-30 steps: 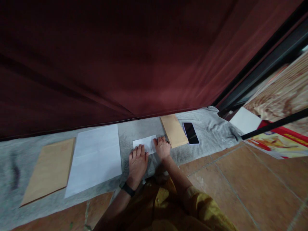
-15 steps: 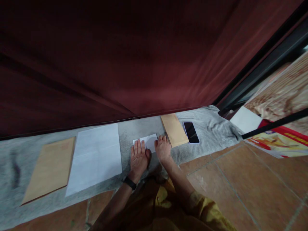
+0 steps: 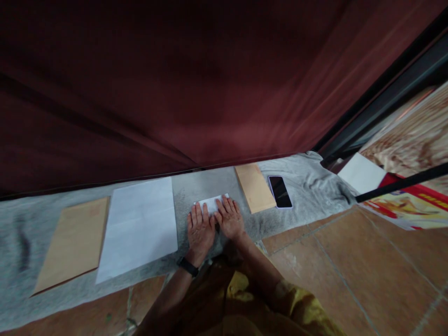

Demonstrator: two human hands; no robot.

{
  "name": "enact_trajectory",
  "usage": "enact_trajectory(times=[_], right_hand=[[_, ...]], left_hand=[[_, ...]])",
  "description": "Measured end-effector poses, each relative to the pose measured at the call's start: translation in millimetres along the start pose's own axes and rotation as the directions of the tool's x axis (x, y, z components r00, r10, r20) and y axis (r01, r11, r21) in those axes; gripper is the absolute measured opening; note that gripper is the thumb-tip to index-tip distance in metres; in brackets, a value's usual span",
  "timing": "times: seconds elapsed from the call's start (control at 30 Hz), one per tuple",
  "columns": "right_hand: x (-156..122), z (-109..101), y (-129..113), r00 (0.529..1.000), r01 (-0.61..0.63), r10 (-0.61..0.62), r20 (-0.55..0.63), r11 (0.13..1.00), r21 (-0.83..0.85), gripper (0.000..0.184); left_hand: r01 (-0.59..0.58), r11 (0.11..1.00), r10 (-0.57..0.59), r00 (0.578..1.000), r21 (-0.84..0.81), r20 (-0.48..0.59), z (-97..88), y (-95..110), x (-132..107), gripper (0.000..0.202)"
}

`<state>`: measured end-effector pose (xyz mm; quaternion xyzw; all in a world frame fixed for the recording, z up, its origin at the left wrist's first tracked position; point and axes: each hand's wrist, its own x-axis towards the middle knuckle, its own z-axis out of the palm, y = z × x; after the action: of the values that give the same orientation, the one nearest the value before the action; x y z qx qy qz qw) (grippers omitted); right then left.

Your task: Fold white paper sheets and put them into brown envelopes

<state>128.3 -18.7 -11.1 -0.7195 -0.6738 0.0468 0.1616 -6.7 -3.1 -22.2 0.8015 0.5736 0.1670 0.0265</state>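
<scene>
A small white folded paper (image 3: 211, 202) lies on the grey cloth (image 3: 185, 193) in front of me. Flat on its left part rests my left hand (image 3: 201, 231), fingers stretched out, a dark band on the wrist. My right hand (image 3: 229, 220) lies on the paper's right part with its fingers extended too. Both hands cover the paper's near side, so only its far strip shows. To the right of my right hand is a narrow brown envelope (image 3: 255, 187). Left of my left hand, a large white sheet (image 3: 140, 228) with faint creases is spread out.
A larger brown envelope (image 3: 75, 242) lies at the far left, beside the white sheet. Right of the narrow envelope is a phone (image 3: 280, 192). A dark red curtain (image 3: 210, 93) hangs behind the cloth. A black bar (image 3: 402, 182) and a printed box (image 3: 413, 205) stand at the right, over floor tiles.
My right hand has flattened from curled fingers at the paper's right edge to stretched fingers over it, shifting slightly left. My left hand stays pressed on the paper.
</scene>
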Motion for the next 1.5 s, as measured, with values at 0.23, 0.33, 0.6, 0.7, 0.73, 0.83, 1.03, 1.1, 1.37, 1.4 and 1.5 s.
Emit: enact_trajectory(times=[0.23, 0.33, 0.6, 0.7, 0.73, 0.83, 1.03, 1.1, 1.37, 1.4, 1.5], right_hand=[[1.3, 5.7, 10.9, 0.996, -0.082, 0.081, -0.032, 0.996, -0.04, 0.059], [1.0, 6.6, 10.6, 0.996, -0.083, 0.082, -0.027, 0.996, -0.04, 0.059], [1.6, 4.4, 10.7, 0.996, -0.083, 0.083, -0.014, 0.995, -0.048, 0.057], [1.9, 4.8, 10.7, 0.997, -0.081, 0.08, -0.019, 0.995, -0.049, 0.057], [2.0, 5.1, 10.7, 0.997, -0.081, 0.079, -0.026, 0.996, -0.047, 0.057], [1.6, 6.4, 10.8, 0.996, -0.075, 0.073, -0.046, 0.996, -0.042, 0.057], [1.3, 8.5, 11.0, 0.996, -0.077, 0.075, -0.047, 0.996, -0.044, 0.058], [2.0, 8.1, 11.3, 0.996, -0.077, 0.075, -0.045, 0.996, -0.046, 0.058], [2.7, 2.5, 22.2, 0.995, -0.067, 0.068, -0.078, 0.998, 0.018, 0.049], [1.3, 2.5, 23.5, 0.994, -0.061, 0.063, -0.089, 0.998, 0.025, 0.05], [-4.4, 3.9, 25.6, 0.991, -0.071, 0.074, -0.112, 0.997, 0.028, 0.051]], left_hand=[[0.016, 1.0, -0.016, 1.0, -0.003, -0.026, -8.5, -16.2, -2.9, 0.062], [0.03, 0.999, -0.03, 0.999, 0.015, -0.013, -12.6, -18.8, -2.2, 0.061], [-0.151, 0.987, 0.155, 0.984, -0.056, 0.083, -6.7, 10.7, 2.2, 0.059], [-0.137, 0.989, 0.142, 0.985, -0.054, 0.098, -3.6, 8.4, -2.2, 0.061], [-0.122, 0.991, 0.126, 0.988, -0.047, 0.088, -3.3, 4.7, -4.4, 0.062], [-0.092, 0.995, 0.094, 0.994, -0.026, 0.058, -5.0, -9.3, -11.5, 0.064], [-0.121, 0.992, 0.117, 0.991, 0.046, 0.068, -12.7, -25.0, -21.2, 0.066], [-0.149, 0.986, 0.143, 0.986, 0.072, 0.082, -14.4, -24.1, -19.2, 0.064], [-0.343, 0.938, 0.317, 0.907, 0.05, 0.277, -15.2, -15.8, 4.3, 0.053], [-0.339, 0.939, 0.31, 0.906, 0.054, 0.286, -15.2, -15.5, 6.0, 0.054], [-0.351, 0.934, 0.316, 0.9, 0.07, 0.3, -17.1, -13.9, 8.5, 0.058]])
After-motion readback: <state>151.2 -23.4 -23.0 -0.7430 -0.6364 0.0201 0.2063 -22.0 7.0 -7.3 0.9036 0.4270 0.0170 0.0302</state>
